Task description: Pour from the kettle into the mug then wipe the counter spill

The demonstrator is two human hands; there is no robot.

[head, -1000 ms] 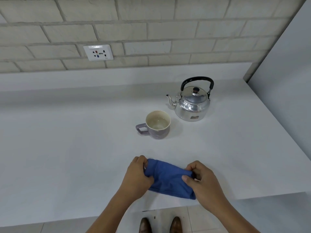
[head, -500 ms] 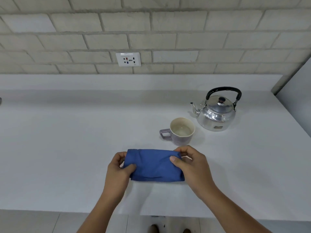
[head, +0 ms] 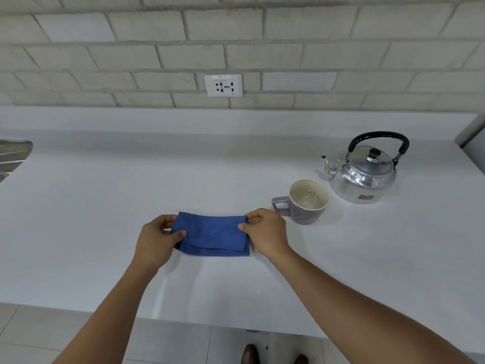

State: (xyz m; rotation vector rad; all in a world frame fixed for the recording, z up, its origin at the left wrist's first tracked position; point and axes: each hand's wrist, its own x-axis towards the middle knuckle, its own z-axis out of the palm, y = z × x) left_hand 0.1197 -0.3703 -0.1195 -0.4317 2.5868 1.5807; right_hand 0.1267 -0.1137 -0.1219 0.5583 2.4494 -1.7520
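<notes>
Counter bears folded cloth pinched between left hand and right hand.

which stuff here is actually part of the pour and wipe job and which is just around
Part of the job: kettle, mug, blue cloth held by left hand and right hand, counter.
Just there: wall socket, sink edge.
</notes>
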